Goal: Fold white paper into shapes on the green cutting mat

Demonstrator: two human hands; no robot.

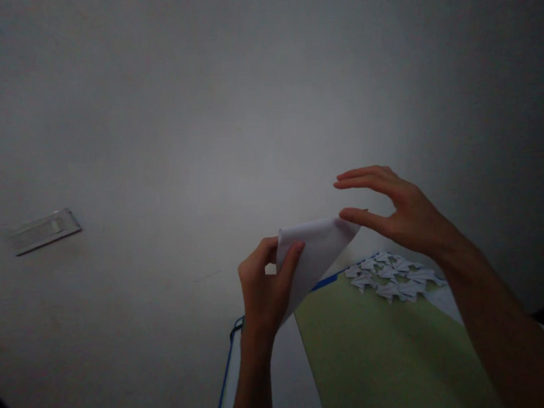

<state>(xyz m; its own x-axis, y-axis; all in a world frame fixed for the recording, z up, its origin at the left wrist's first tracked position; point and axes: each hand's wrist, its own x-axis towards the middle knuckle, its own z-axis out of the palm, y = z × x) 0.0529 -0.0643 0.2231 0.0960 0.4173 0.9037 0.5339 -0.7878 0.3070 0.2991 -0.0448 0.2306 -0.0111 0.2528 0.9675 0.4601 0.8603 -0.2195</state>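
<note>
A folded sheet of white paper is held up in front of me, above the table. My left hand pinches its left side, with the thumb on the near face and the fingers largely hidden behind. My right hand is at the paper's upper right corner. Its thumb tip touches or overlaps that corner, while the fingers are raised apart from the thumb. Below and to the right, several small folded white paper pieces lie grouped at the table's far side.
The table has a green surface and a blue edge. White paper lies along its left side, partly behind my left forearm. A pale wall rises behind, with a switch-like plate at the left.
</note>
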